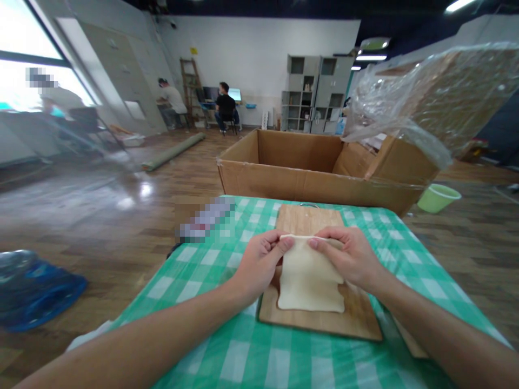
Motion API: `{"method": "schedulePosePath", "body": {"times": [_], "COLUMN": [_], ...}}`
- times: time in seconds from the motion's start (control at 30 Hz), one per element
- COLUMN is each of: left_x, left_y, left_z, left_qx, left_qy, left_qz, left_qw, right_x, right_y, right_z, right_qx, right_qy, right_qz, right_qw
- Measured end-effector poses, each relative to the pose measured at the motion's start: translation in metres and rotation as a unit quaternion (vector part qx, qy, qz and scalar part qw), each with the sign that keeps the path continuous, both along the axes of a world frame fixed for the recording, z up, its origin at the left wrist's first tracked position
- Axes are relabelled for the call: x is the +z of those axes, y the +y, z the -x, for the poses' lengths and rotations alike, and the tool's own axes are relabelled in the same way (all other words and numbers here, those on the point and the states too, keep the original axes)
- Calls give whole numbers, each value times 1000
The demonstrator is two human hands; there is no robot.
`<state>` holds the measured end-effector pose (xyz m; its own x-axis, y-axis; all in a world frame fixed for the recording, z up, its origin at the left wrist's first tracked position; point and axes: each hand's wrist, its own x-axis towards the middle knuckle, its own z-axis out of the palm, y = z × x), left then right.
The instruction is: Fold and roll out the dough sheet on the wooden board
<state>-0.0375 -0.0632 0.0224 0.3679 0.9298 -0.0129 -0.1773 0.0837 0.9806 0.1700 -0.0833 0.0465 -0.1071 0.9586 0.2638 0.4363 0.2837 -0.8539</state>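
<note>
A pale, flat sheet of dough with wavy side edges hangs from my two hands over a wooden cutting board. My left hand pinches its upper left corner between thumb and fingers. At the upper right edge, my right hand grips it the same way, thumb on the near face. The sheet's lower edge is close to the board; whether it touches, I cannot tell. The board lies on a green and white checked tablecloth, and a metal handle shows at its far end.
Behind the table stands a large open cardboard box with plastic-wrapped material at its right. A pale green bucket is on the floor. Another wooden piece lies partly under my right forearm. Several people sit farther back.
</note>
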Motion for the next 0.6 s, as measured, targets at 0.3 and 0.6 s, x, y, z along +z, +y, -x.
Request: {"method": "schedulePosePath", "body": {"times": [0.3, 0.6], "left_x": [-2, -3], "left_y": [-5, -5], "left_z": [0, 3], "left_qx": [-34, -13], "left_qy": [116, 102], "left_qz": [-145, -106], "left_qw": [982, 989], "right_x": [4, 3], "right_y": [-2, -5], "right_z": [3, 0], "right_qx": [93, 50], "right_qy": [-172, -112], "right_qz": [-51, -44], "right_qw": [979, 992]}}
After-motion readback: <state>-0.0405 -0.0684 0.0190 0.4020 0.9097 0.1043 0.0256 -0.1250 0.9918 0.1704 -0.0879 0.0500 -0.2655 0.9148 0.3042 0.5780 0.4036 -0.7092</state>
